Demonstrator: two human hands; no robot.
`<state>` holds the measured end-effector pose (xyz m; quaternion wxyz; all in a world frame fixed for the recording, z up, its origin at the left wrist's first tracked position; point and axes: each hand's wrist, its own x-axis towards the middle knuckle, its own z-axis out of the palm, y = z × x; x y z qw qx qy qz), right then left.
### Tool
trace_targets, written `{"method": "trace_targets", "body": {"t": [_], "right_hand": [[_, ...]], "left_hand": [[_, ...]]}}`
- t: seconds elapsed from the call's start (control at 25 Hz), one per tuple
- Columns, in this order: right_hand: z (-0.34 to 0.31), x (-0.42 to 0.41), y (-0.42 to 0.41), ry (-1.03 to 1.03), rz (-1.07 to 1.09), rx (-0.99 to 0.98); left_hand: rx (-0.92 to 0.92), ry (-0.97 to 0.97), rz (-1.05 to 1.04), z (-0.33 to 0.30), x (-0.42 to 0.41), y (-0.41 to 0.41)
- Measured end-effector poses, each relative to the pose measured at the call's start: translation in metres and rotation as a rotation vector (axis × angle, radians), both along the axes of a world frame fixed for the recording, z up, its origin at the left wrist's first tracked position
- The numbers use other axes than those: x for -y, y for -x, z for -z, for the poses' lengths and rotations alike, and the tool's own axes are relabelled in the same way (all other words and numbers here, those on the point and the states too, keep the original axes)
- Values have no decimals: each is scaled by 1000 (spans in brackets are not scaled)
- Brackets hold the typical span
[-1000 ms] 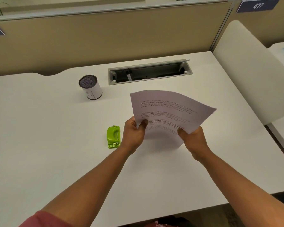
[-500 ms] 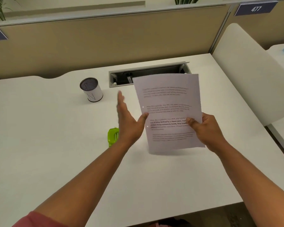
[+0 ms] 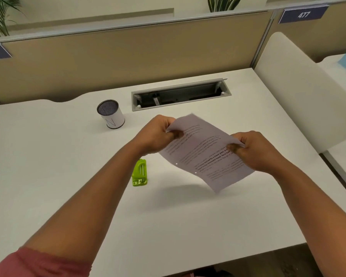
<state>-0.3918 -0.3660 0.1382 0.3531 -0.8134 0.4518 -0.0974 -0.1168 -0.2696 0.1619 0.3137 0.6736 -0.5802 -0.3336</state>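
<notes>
Both hands hold a printed sheet of paper (image 3: 204, 154) in the air above the white surface (image 3: 48, 166), tilted so that its lower corner hangs toward the person and casts a soft shadow below. The left hand (image 3: 158, 134) pinches the sheet's far left corner, fingers curled round the edge; the right hand (image 3: 252, 148) grips the right edge with thumb and fingers closed on the paper. Two small punched holes show along the sheet's left margin, and lines of text, one of them bold, run across it. A green hole punch (image 3: 140, 172) lies on the surface just beside the left forearm, apart from the sheet. A small white cylindrical pot with a dark mesh top (image 3: 110, 113) stands farther back to the left, and an open grey cable tray (image 3: 180, 94) is set into the surface behind the hands. A beige partition (image 3: 128, 56) closes off the back edge.
</notes>
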Motion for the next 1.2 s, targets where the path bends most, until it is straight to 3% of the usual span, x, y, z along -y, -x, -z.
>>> {"method": "trace_targets", "body": {"t": [0.08,0.2,0.32,0.44,0.72,0.96,1.2], "right_hand": [[2,-1,2,54,55,44],[15,5,11,130,372,270],[32,12,24,-185,514,606],[49,13,32,-525,384,884],[66,4,22,-513,400,856],[90,-29,-1,-249,536,619],[114,-58,-9,-53,524,537]], "left_hand": [[-15,16,-45,9,-2,1],[-81,79,-157,17,-5,-7],[-200,132,-238,20,-12,-18],[-356,159,-309,30,-12,-23],[-463,173,-407,66,-7,-9],[-364,250,-606,111,-8,33],[-226,329,-616,142,-15,66]]}}
